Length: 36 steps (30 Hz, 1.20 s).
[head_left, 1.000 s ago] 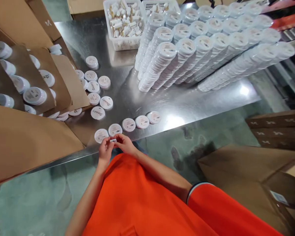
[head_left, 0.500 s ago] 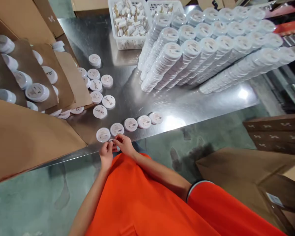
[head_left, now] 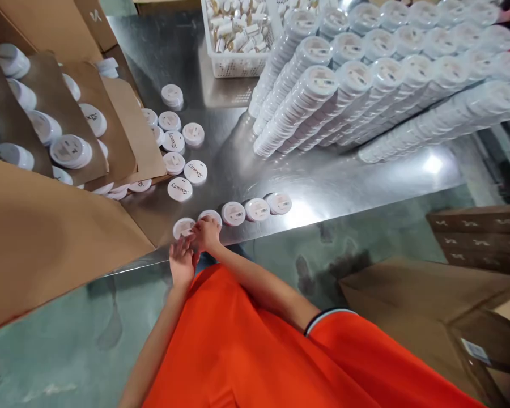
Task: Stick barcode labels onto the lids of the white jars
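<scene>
Five flat round white jars (head_left: 233,213) lie in a row along the near edge of the steel table (head_left: 233,141), labelled faces up. A moment ago both hands pinched a small white label just below that row; now no label shows, and the hands have shifted up onto the jars. The right hand (head_left: 206,233) lies over the near rim of the second jar from the left (head_left: 210,216), fingers curved across it, though I can't tell whether it grips the jar. The left hand (head_left: 181,263) looks open, its fingers straight and pressed against the right hand, with their tips just beside the leftmost jar (head_left: 182,228). More jars with black lettering (head_left: 179,189) lie loose just beyond the row, near the cardboard carton (head_left: 46,243) at left. Inside that carton, tan cardboard dividers (head_left: 119,130) separate rows of white jars (head_left: 67,151) lying on their sides. Long tilted stacks of the same jars (head_left: 310,96) fill the far right of the table. Behind them, a white plastic basket (head_left: 233,68) holds a heap of small cream-and-gold bottles (head_left: 238,34). Flat brown cartons (head_left: 476,238) sit on the floor at right, beside a larger open carton (head_left: 408,294).
</scene>
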Each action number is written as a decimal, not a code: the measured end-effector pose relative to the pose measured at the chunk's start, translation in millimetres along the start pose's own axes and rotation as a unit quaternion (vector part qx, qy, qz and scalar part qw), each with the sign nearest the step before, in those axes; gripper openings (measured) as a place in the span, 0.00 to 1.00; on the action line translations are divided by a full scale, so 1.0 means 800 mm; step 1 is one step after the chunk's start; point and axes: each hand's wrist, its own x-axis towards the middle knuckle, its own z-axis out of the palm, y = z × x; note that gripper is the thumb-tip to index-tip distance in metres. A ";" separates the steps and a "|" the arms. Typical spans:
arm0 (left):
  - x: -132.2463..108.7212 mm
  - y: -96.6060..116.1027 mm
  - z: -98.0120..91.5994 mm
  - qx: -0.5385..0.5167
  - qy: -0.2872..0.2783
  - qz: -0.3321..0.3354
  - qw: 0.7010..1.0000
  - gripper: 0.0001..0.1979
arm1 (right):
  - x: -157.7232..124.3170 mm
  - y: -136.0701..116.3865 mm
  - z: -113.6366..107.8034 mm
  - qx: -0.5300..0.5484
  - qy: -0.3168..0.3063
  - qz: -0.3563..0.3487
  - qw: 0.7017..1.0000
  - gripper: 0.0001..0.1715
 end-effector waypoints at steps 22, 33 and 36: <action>0.003 -0.003 0.003 -0.047 -0.016 -0.028 0.998 0.10 | 0.003 -0.007 0.016 -0.063 0.016 -0.008 0.998 0.17; -0.001 -0.006 0.002 -0.026 -0.022 -0.020 0.999 0.11 | 0.013 -0.005 0.006 -0.152 0.081 -0.103 0.980 0.20; -0.002 -0.009 0.004 -0.002 -0.024 -0.013 1.000 0.10 | 0.024 -0.002 0.004 -0.153 0.071 -0.099 0.981 0.14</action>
